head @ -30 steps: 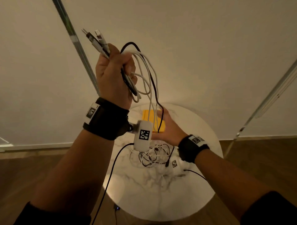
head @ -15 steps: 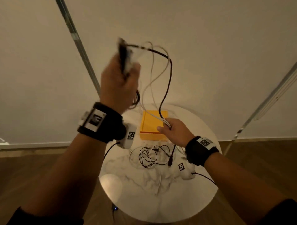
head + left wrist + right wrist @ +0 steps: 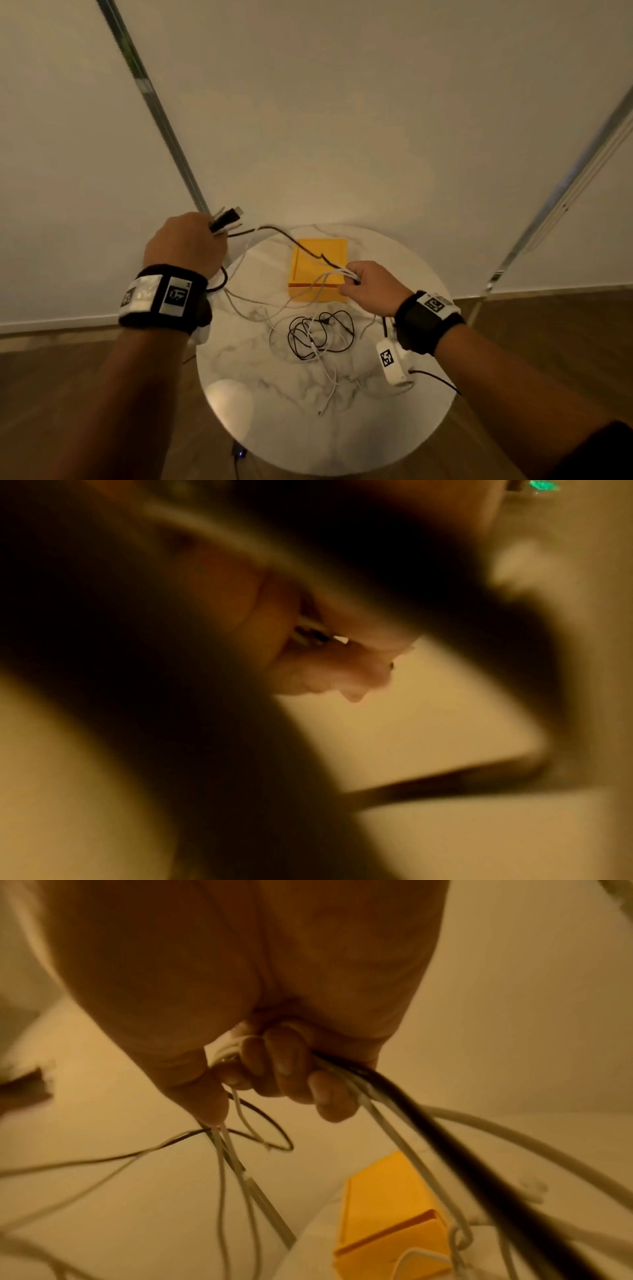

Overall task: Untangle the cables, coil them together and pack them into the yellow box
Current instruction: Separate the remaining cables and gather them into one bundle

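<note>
My left hand (image 3: 191, 245) is a fist round the plug ends of several black and white cables (image 3: 227, 219), left of the table's far edge. From it a black cable (image 3: 294, 241) and white ones stretch right across the open yellow box (image 3: 320, 270) to my right hand (image 3: 364, 284), which grips them beside the box's right front corner. In the right wrist view the curled fingers (image 3: 284, 1066) clamp black and white strands (image 3: 394, 1110) above the box (image 3: 383, 1204). A loose tangle of cables (image 3: 320, 335) lies on the round marble table (image 3: 274, 411). The left wrist view is blurred.
The table stands close to a pale wall (image 3: 342, 102), with wooden floor (image 3: 68, 394) around it. A white tagged sensor block (image 3: 392, 361) hangs under my right wrist above the table's right side. A thin white cable end (image 3: 325, 394) trails toward the front.
My left hand has dropped from well above the table to about table-edge height, still gripping the plug ends. The right hand closed on the hanging strands and moved right of the box, drawing them out.
</note>
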{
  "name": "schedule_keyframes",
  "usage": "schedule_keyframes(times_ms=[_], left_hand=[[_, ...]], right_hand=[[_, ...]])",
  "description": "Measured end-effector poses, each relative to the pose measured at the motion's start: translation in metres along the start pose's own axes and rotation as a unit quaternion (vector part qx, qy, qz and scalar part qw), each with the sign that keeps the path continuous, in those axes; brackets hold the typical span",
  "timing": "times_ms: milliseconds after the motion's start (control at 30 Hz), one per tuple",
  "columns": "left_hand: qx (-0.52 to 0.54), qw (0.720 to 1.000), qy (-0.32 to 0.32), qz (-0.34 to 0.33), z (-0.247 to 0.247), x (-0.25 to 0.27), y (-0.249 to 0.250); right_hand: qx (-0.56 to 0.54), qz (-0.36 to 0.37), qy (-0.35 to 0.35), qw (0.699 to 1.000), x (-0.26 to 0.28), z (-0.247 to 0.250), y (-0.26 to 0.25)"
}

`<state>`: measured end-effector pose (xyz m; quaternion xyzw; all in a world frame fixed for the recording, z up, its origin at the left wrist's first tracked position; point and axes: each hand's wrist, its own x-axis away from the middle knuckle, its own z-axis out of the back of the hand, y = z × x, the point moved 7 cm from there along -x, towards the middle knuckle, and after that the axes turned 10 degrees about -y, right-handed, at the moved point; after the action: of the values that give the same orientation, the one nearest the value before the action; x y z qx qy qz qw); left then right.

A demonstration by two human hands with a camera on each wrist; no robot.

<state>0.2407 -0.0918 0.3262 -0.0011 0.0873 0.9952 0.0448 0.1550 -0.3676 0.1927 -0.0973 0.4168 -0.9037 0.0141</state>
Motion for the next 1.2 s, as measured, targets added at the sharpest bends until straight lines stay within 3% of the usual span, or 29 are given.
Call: schedule_keyframes(times_ms=[67,133,200,267,367,433,567,733,967,1200], left_hand=[[0.054,0.996,0.008,-0.065,-0.004,0.005,0.014],[0.128,0.974,0.001,-0.186,-0.020,0.019,0.042],[0.140,0.945,-0.062,-0.290,-0.052,0.040,0.075],[0.130,0.923,-0.143,-0.332,-0.084,0.058,0.094],[0.123,0.917,-0.205,-0.319,-0.114,0.064,0.095],[0.101,0.921,-0.207,-0.313,-0.116,0.062,0.092],[0.114,0.940,-0.125,-0.298,-0.086,0.043,0.081],[0.111,0.946,-0.096,-0.290,-0.067,0.042,0.079],[0.146,0.957,-0.018,-0.250,-0.021,0.026,0.041],[0.151,0.959,-0.039,-0.237,-0.020,0.020,0.037]], right_hand=[[0.044,0.007,-0.016,0.999,0.004,-0.011,-0.002],[0.072,0.036,-0.037,0.996,0.007,-0.022,-0.013],[0.094,0.076,-0.039,0.992,0.007,-0.028,-0.030],[0.080,0.114,-0.037,0.990,0.007,-0.029,-0.042],[0.068,0.130,-0.030,0.989,0.012,-0.025,-0.047],[0.073,0.124,-0.022,0.989,0.014,-0.025,-0.039],[-0.001,0.078,0.032,0.996,0.008,-0.021,0.000],[-0.018,0.069,0.040,0.997,0.004,-0.031,0.015],[0.007,0.008,-0.009,1.000,0.011,-0.033,0.080],[0.028,-0.077,-0.024,0.996,0.018,-0.050,0.148]])
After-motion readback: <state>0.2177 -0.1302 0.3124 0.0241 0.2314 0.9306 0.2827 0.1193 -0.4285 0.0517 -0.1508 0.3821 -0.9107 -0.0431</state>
